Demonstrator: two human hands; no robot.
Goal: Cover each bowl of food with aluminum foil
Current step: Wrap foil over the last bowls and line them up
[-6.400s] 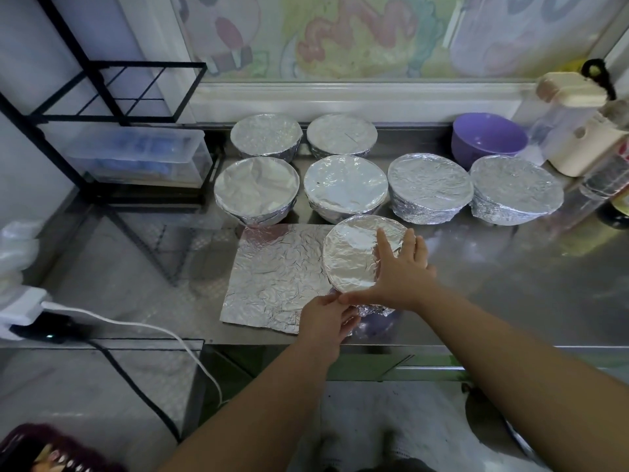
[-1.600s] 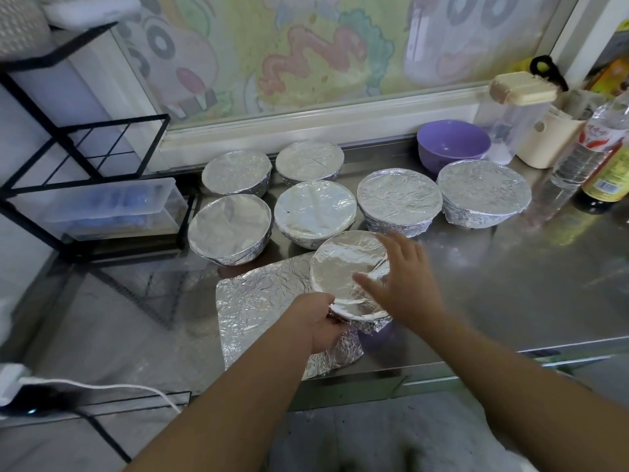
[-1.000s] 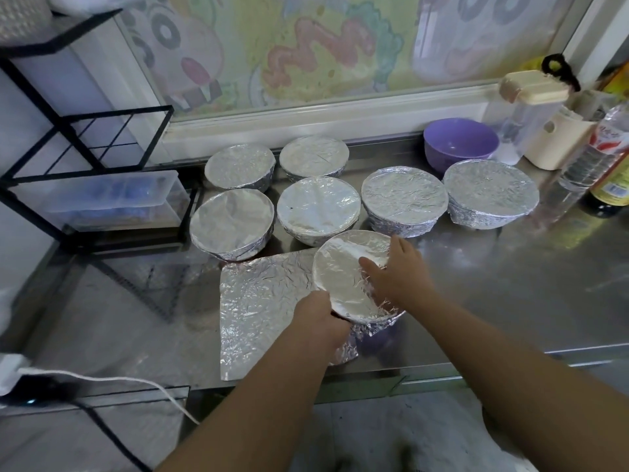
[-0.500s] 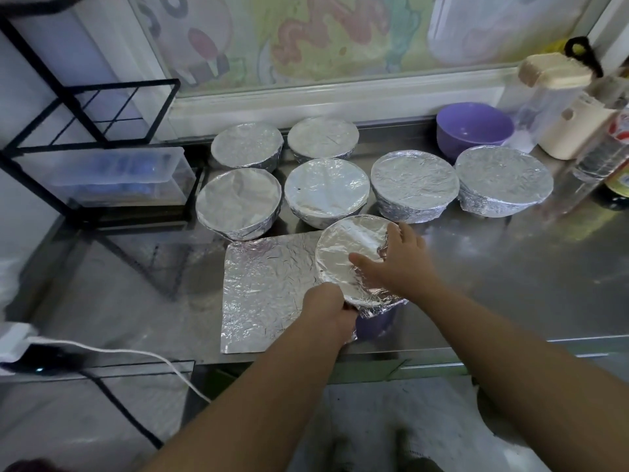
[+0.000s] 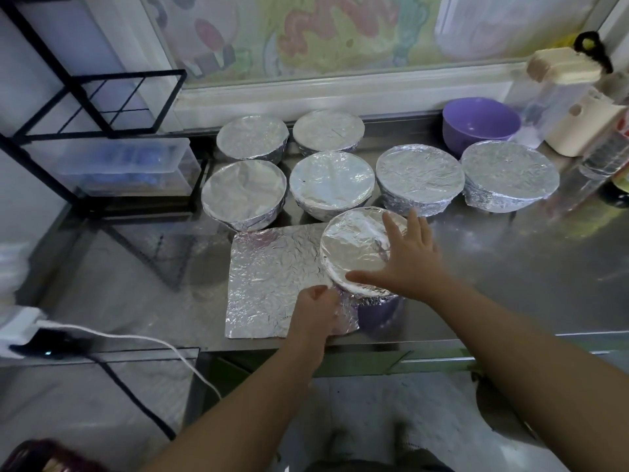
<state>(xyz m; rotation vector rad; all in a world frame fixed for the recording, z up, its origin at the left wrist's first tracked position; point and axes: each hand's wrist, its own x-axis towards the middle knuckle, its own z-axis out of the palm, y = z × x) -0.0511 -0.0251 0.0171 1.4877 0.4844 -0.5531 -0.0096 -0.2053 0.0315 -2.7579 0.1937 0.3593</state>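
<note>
The right hand (image 5: 408,264) lies flat, fingers spread, on the foil-topped purple bowl (image 5: 383,311), close to the front edge of the counter (image 5: 510,284). Just left of it, the left hand (image 5: 315,310) pinches the foil sheet (image 5: 269,281) at the bowl's rim. Bare counter opens rightward; covered bowls (image 5: 332,183) crowd beyond.

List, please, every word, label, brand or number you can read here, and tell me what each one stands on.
No text here can be read.
bottle label, at the right edge: red print, cut off and too blurred to read.
window picture: cartoon shapes only, no words.
foil sheet: plain, no print.
</note>
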